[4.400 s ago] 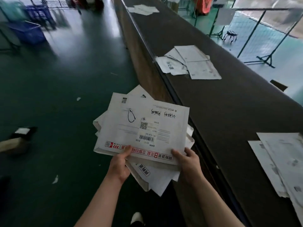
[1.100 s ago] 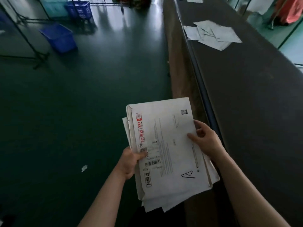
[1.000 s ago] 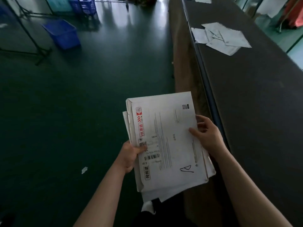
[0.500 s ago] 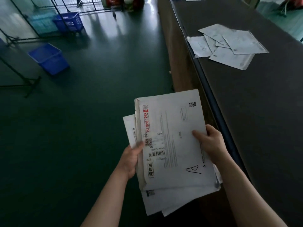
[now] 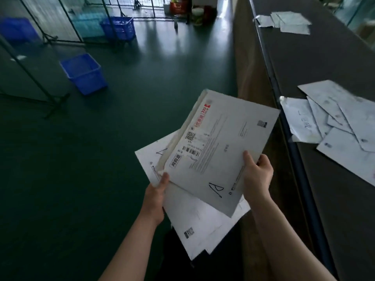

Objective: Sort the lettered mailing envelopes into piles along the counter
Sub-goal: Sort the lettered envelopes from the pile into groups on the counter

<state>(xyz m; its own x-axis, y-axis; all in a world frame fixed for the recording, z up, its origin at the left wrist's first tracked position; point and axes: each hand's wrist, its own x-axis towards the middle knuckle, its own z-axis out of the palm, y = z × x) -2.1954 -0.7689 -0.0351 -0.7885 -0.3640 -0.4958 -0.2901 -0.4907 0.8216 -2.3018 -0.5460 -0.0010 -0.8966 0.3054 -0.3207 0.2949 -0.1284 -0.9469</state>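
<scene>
My left hand (image 5: 157,192) grips the left edge of a stack of white mailing envelopes (image 5: 194,224), held over the green floor beside the counter. My right hand (image 5: 256,175) pinches the right edge of the top envelope (image 5: 221,147), which bears a handwritten "A" and is lifted and angled off the stack. The envelope beneath it also shows an "A" at its upper left. A pile of envelopes (image 5: 332,122) lies on the dark counter (image 5: 324,57) to my right. A second pile (image 5: 288,22) lies farther along the counter.
Blue plastic baskets (image 5: 84,73) stand on the green floor to the left, among black metal frame legs (image 5: 50,98). More blue baskets (image 5: 119,27) sit farther back. The counter's front edge (image 5: 284,110) runs along my right side.
The top "A" envelope has swung up and to the right, off the stack. I have moved along the counter, so the near pile is now close at my right.
</scene>
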